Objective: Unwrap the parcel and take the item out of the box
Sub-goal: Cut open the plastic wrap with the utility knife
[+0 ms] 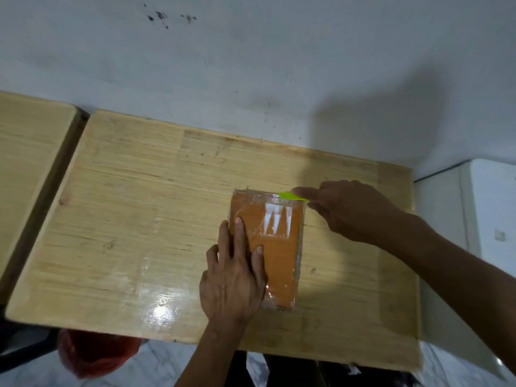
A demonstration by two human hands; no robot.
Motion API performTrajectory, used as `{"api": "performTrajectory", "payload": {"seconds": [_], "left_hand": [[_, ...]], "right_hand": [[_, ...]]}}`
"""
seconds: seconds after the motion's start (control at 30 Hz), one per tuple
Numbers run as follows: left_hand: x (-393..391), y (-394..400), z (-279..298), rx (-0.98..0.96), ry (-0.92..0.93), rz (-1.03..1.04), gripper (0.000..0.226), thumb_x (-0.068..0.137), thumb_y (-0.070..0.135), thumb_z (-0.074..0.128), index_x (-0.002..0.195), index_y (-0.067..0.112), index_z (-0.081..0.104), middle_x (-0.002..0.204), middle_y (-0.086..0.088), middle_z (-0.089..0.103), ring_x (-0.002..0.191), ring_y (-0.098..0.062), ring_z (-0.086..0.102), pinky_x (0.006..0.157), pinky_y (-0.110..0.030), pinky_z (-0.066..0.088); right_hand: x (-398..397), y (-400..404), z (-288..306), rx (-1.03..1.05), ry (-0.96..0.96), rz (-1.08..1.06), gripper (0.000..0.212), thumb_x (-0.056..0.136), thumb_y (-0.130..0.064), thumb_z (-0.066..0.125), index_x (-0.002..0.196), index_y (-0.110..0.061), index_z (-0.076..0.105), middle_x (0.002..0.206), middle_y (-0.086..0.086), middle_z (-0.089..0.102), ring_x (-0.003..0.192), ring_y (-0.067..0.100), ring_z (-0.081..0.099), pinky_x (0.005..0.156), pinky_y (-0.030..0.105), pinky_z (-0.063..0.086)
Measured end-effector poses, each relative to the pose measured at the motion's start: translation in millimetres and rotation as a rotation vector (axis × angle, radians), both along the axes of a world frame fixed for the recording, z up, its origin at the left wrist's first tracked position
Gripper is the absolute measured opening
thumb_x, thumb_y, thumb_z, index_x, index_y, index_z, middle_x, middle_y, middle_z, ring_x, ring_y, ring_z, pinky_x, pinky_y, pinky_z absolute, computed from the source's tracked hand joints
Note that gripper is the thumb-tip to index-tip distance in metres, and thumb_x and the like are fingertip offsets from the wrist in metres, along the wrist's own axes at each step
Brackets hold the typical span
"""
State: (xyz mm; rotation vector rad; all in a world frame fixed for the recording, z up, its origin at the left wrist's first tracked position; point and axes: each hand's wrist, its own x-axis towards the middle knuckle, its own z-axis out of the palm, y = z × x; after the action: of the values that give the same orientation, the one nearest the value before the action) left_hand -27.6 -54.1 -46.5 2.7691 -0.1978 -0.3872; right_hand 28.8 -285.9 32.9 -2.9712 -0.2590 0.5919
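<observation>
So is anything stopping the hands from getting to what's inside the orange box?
Yes. Clear plastic wrap still covers the orange box, so nothing inside can come out yet. The left hand lies flat on the box, and the right hand holds a yellow-green tool at its far corner. Nothing else on the table blocks them.

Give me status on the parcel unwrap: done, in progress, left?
Done: nothing visibly; the clear wrap still covers the orange parcel on the wooden table. In hand: the left hand presses it flat while the right hand holds a yellow-green tool at its far corner. Left: cutting the wrap, opening the box, taking the item out.
</observation>
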Motion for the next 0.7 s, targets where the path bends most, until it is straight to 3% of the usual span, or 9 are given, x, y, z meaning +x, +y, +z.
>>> {"api": "performTrajectory", "payload": {"seconds": [0.4,0.7], "left_hand": [[0,-2,1,-0.004,-0.016,0.013,0.065,0.101,0.057,0.028,0.158,0.031,0.013,0.161,-0.003,0.026,0.128,-0.03,0.05,0.068,-0.042,0.057],[0,-2,2,-0.011,-0.031,0.024,0.064,0.101,0.055,0.028,0.158,0.03,0.014,0.161,-0.004,0.028,0.127,-0.031,0.05,0.068,-0.042,0.055]], "right_hand": [[-8,-17,-1,-0.017,0.007,0.042,0.052,0.103,-0.027,0.045,0.149,-0.041,0.024,0.092,-0.003,0.052,0.076,0.018,0.057,0.068,0.038,0.055],[-17,-38,-4,-0.034,-0.007,0.014,0.045,0.105,-0.035,0.036,0.149,-0.039,0.029,0.099,0.0,0.057,0.075,0.017,0.051,0.065,0.034,0.049]]}}
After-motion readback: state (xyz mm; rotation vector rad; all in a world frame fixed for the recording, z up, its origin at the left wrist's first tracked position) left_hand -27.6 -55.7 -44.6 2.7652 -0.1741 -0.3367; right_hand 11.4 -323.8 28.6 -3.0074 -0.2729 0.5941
